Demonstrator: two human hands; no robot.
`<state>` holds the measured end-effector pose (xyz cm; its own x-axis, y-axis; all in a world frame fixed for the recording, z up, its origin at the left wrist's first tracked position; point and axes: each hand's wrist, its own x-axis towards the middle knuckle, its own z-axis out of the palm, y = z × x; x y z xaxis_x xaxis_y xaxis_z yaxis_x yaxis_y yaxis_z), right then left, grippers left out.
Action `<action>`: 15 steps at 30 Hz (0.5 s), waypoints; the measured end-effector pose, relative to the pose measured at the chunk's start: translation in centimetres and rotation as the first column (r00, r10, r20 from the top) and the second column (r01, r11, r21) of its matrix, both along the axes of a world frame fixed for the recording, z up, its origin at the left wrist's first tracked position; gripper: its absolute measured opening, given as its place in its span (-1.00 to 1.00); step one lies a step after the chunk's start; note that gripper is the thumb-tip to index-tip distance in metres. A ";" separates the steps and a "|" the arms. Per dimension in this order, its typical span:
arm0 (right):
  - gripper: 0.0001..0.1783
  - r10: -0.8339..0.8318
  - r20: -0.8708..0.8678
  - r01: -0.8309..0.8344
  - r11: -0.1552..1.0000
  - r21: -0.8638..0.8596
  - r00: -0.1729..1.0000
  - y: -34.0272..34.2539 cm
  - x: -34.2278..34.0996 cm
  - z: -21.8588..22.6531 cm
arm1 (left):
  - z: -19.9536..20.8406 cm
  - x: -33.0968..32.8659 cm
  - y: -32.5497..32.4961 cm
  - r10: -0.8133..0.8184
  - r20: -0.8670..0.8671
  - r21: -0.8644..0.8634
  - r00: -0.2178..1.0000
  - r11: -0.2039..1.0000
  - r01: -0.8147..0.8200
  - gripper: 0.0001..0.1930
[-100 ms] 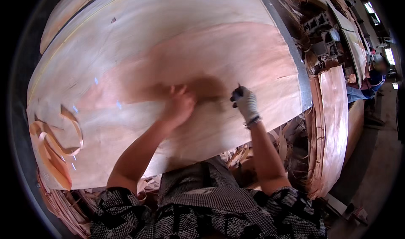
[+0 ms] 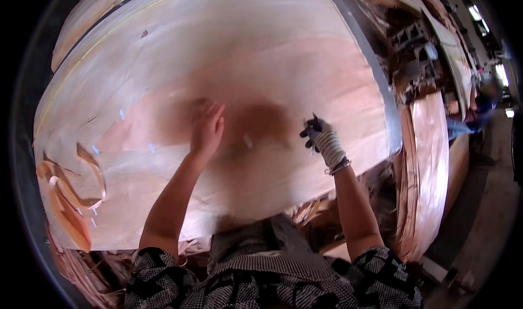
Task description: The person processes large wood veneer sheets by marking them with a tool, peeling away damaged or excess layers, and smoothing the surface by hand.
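A broad sheet of thin wood veneer (image 2: 256, 183) lies before me, pale with a pinkish band across it. Bare, my left hand (image 2: 208, 128) is low over the band, its fingers stretched out and holding nothing. My right hand (image 2: 325, 140), in a striped knit glove with dark fingertips, is curled by the sheet's right part; a small dark point sticks out, but what it grips is too small to name. Between the hands a short pale strip of tape (image 2: 248, 141) sits on the veneer. More tape bits (image 2: 122, 114) dot the sheet further left.
A curled veneer offcut (image 2: 76, 222) rests at the sheet's left end. Stacked veneer (image 2: 425, 173) stands at the right, near grey hollow blocks (image 2: 417, 53) and scraps. Another person (image 2: 479, 104) is at the far right, blurred.
My left hand has moved left, and the tape strip between the hands now shows. My right hand has shifted slightly right and nearer to me.
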<state>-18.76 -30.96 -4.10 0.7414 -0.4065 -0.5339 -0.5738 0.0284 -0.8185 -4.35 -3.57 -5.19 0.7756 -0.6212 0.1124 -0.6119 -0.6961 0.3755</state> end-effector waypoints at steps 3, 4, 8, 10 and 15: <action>-0.82 0.064 -0.102 -0.074 0.993 -0.096 0.993 -5.1 2.2 4.7 | -1.4 1.0 -7.5 0.102 0.129 -0.173 0.986 0.982 -0.079 -0.60; -0.82 0.092 -0.091 -0.102 0.988 -0.118 0.992 -5.1 4.3 5.0 | -1.6 2.3 -9.0 0.090 0.157 -0.169 0.983 0.984 -0.063 -0.59; -0.77 0.191 -0.001 -0.189 0.972 -0.142 0.982 -3.9 13.3 3.6 | -2.8 4.8 -11.6 0.084 0.198 -0.127 0.976 0.990 -0.060 -0.54; -0.73 0.252 -0.041 -0.255 0.961 -0.108 0.967 -2.3 17.7 2.6 | -3.2 4.5 -11.2 0.079 0.187 -0.089 0.979 0.994 -0.063 -0.53; -0.51 0.330 -0.171 -0.371 0.850 -0.373 0.928 -3.0 24.1 -6.1 | -3.2 7.2 -13.3 0.037 0.061 -0.279 0.997 0.960 -0.019 -0.57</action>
<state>5.29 -33.95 -10.23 0.8273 -0.3193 -0.4621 -0.5613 -0.5005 -0.6591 2.87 -16.88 -8.43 0.7775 -0.5363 0.3284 -0.6231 -0.5866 0.5173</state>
